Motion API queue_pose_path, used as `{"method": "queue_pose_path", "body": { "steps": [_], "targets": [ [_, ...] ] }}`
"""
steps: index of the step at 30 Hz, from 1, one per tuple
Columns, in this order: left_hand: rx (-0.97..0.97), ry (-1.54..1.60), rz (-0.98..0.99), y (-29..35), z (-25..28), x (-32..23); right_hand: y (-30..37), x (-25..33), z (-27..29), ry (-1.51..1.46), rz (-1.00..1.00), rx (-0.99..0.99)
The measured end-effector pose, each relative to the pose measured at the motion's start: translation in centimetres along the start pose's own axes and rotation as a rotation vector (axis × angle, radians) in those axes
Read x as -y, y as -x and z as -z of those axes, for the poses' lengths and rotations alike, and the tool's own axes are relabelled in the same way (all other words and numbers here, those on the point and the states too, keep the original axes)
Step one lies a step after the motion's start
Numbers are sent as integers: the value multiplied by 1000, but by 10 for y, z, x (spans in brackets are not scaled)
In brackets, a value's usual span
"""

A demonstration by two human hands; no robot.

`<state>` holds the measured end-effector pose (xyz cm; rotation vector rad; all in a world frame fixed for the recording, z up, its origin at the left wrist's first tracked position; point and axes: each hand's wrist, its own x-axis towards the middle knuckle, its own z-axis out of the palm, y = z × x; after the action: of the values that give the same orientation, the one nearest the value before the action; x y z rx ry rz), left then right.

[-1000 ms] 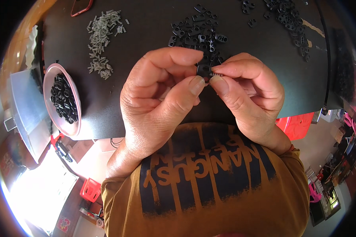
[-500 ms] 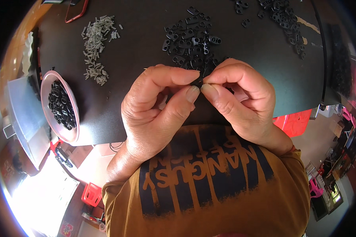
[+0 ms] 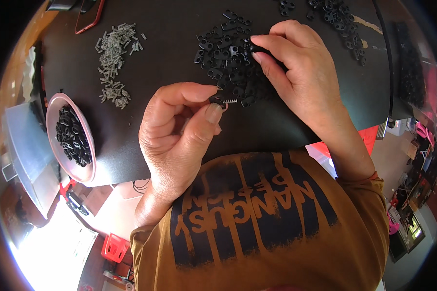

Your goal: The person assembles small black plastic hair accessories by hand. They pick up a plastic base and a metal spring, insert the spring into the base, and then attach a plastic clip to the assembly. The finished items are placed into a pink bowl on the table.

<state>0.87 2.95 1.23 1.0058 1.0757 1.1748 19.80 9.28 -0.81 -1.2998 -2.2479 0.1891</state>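
My left hand [image 3: 179,121] is closed in a pinch, its thumb and forefinger gripping a small black plastic cord-lock piece [image 3: 216,99]. A short metal coil spring [image 3: 231,101] sticks out of that piece toward the right. Farther off, my right hand [image 3: 301,68] has thumb and forefinger closed round another black cord-lock piece [image 3: 250,46] at the right edge of a loose pile of such pieces [image 3: 233,60]. The fingertips partly cover what the right hand grips.
On the dark table [image 3: 170,48], a heap of coil springs [image 3: 114,58] lies at the left. A pink-rimmed bowl [image 3: 92,162] of black pieces stands at the near left edge. Another heap of black parts [image 3: 342,22] is at the far right, and a red-edged phone [image 3: 90,19] at the far left.
My hands have come apart from their meeting point. The right moved away and up to the black pile; the left drew slightly left, with the spring now showing in its piece.
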Motion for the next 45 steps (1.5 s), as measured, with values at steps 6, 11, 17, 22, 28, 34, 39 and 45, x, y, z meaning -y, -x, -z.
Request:
{"method": "queue_pose_path", "body": {
  "steps": [6, 11, 17, 22, 28, 34, 39, 45],
  "targets": [
    [-2, 35, 23, 1, 4, 0, -1, 1, -1, -226, -73, -35],
    [-33, 77, 29, -1, 5, -5, 0, 19, 11, -927, -395, -11],
    [-36, 198, 78, -6, 2, -11, -3, 49, 26, -1382, -611, 51],
    [23, 364, -6, -11, 1, -7, 1, 54, 28, -1501, -575, 114],
    [-15, 416, 33, -14, -8, -9, 5, 49, 21, -1418, -368, 105],
    [13, 235, -67, -10, -9, -9, 8, 50, 21, -1519, -411, 48],
    [-30, 163, -107, -6, -16, -10, 7, 47, 20, -1516, -361, 16],
    [-47, 178, -87, -7, -19, -9, 6, 51, 25, -1671, -396, -30]
  ]
}}
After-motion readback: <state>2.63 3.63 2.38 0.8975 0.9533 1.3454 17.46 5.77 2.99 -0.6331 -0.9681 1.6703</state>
